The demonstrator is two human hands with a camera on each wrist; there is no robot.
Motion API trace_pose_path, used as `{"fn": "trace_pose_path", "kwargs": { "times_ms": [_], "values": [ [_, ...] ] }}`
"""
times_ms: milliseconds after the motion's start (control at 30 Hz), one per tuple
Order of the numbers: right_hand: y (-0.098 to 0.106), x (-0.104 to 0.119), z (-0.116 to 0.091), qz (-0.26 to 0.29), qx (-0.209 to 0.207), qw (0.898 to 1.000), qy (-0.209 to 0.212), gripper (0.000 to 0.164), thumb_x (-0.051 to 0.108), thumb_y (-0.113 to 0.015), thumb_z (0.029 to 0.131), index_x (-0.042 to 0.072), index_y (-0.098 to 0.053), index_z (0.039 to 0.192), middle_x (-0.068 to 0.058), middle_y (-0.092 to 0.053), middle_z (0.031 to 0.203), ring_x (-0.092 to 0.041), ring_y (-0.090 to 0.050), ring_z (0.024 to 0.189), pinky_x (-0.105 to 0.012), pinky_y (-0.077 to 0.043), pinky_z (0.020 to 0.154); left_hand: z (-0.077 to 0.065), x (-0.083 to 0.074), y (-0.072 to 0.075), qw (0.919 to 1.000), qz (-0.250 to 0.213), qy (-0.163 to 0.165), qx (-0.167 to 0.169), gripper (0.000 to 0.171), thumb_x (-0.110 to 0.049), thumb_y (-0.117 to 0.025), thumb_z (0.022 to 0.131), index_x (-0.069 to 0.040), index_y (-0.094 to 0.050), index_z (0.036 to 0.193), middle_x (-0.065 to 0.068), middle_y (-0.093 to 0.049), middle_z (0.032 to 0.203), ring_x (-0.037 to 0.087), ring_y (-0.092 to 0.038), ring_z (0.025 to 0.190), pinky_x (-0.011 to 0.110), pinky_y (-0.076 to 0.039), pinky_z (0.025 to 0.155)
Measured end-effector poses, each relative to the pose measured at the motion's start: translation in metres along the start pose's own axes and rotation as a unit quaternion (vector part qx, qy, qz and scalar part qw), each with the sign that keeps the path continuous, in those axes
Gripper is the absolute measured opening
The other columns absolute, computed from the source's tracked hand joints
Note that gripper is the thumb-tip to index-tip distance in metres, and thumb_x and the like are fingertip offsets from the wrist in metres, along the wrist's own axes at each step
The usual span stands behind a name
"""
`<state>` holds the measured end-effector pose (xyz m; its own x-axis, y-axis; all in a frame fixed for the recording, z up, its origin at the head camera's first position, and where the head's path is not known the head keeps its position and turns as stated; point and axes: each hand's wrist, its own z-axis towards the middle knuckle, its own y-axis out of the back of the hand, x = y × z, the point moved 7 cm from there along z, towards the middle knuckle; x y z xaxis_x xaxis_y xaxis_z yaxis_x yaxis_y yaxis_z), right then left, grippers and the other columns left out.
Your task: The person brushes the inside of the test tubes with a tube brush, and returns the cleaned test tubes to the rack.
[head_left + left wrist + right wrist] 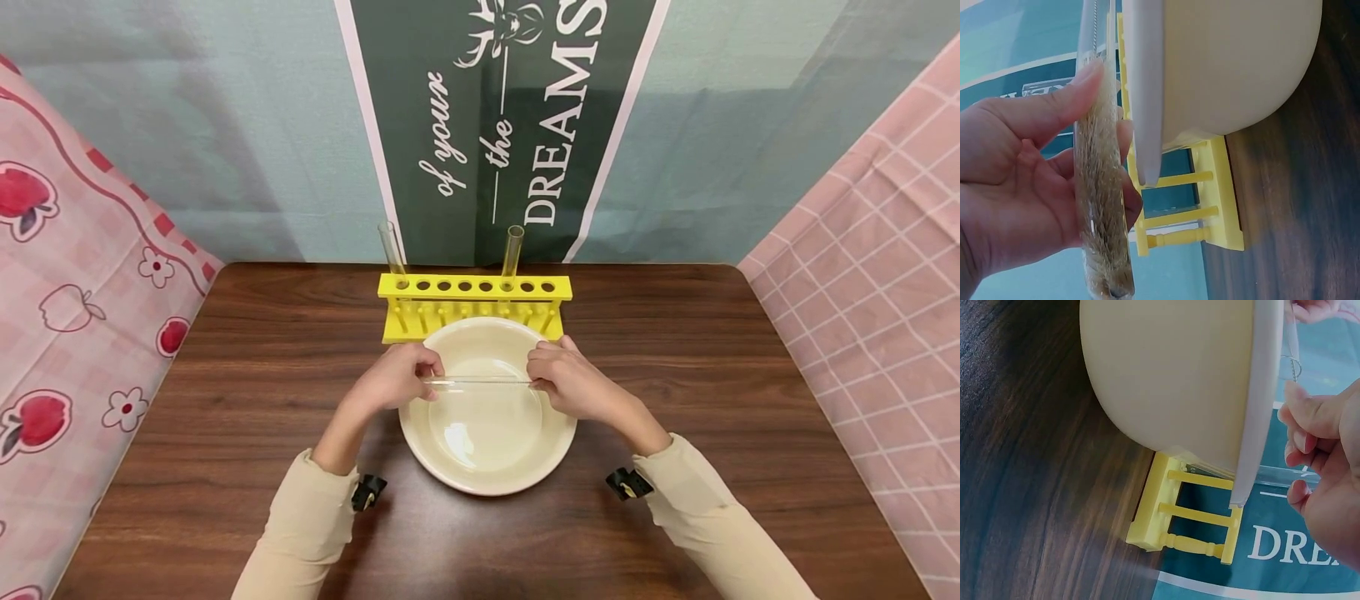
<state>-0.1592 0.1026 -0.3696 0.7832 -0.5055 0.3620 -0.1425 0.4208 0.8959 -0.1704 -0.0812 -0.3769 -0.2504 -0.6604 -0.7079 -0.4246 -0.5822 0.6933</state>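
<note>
Over a cream basin (487,479), a clear glass test tube (480,380) lies level between the two hands. My left hand (393,377) grips the tube near its closed end, thumb on one side and fingers round the other. Brown bristles of a test tube brush (1099,162) fill that end of the tube in the left wrist view. At the tube's mouth, my right hand (570,382) pinches the brush's twisted wire handle (1295,369) between thumb and fingers.
Behind the basin stands a yellow test tube rack (474,286), partly covered by the basin's rim. One glass tube (392,250) leans in its left end and another tube (512,257) stands right of its middle. Everything rests on a dark wooden table (697,350) with cloth around it.
</note>
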Motion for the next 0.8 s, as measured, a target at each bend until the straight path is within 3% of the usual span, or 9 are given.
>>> {"fn": "trace_pose_path", "kwargs": {
  "times_ms": [333, 500, 800],
  "values": [
    [0.0051, -0.0037, -0.0031, 0.033, 0.014, 0.999, -0.015, 0.032, 0.003, -0.071, 0.076, 0.015, -0.044, 0.063, 0.01, -0.034, 0.064, -0.009, -0.033, 0.065, -0.034, -0.017, 0.067, -0.0008, -0.0047, 0.0023, 0.9999, -0.003, -0.013, 0.008, 0.017, 0.003, -0.075, 0.07, -0.005, -0.062, 0.078, 0.001, -0.045, 0.066, 0.016, -0.042, 0.069, 0.028, -0.036, 0.063],
    [0.0055, -0.0046, -0.0038, 0.018, 0.024, 0.999, -0.016, 0.034, 0.009, -0.074, 0.074, 0.016, -0.043, 0.06, 0.011, -0.034, 0.062, -0.009, -0.035, 0.064, -0.034, -0.017, 0.067, -0.0003, -0.006, -0.0006, 0.9995, -0.006, -0.027, 0.014, 0.015, 0.002, -0.074, 0.071, -0.006, -0.063, 0.078, 0.0, -0.046, 0.067, 0.017, -0.044, 0.07, 0.028, -0.037, 0.064],
    [0.0059, -0.0059, -0.0068, -0.008, 0.022, 1.0, -0.003, 0.037, 0.014, -0.073, 0.074, 0.017, -0.04, 0.059, 0.011, -0.033, 0.061, -0.01, -0.034, 0.063, -0.032, -0.018, 0.066, -0.0031, -0.004, -0.0027, 0.9996, -0.013, -0.018, 0.019, 0.014, 0.0, -0.074, 0.072, -0.006, -0.063, 0.079, 0.0, -0.049, 0.068, 0.016, -0.046, 0.07, 0.028, -0.039, 0.064]
  ]
}}
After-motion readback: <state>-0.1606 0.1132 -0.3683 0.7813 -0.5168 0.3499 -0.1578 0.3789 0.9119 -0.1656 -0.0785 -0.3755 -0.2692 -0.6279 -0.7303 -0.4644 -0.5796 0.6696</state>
